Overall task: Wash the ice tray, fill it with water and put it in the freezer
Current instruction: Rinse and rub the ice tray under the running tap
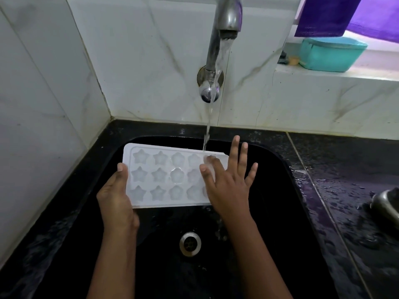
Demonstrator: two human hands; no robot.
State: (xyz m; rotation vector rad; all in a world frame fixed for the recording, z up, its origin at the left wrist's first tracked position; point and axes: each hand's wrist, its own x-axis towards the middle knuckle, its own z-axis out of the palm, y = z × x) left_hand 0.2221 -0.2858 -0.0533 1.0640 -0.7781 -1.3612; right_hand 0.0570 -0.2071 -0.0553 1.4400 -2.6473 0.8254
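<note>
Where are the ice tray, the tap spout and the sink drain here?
ice tray [160, 174], head view, on a star cavity in its middle row
tap spout [228, 18], head view, on the metal above its outlet
sink drain [190, 243], head view, on its strainer centre

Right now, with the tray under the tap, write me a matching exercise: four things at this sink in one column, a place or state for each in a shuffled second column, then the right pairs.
Things
1. white plastic ice tray with star moulds
2. curved steel tap
3. teal plastic lidded box
4. round steel drain

Places and states
A. set in the floor of the black sink
B. on the tiled ledge at upper right
C. gripped at its left edge by the left hand
D. pouring a stream of water

Pairs: 1-C, 2-D, 3-B, 4-A
</note>
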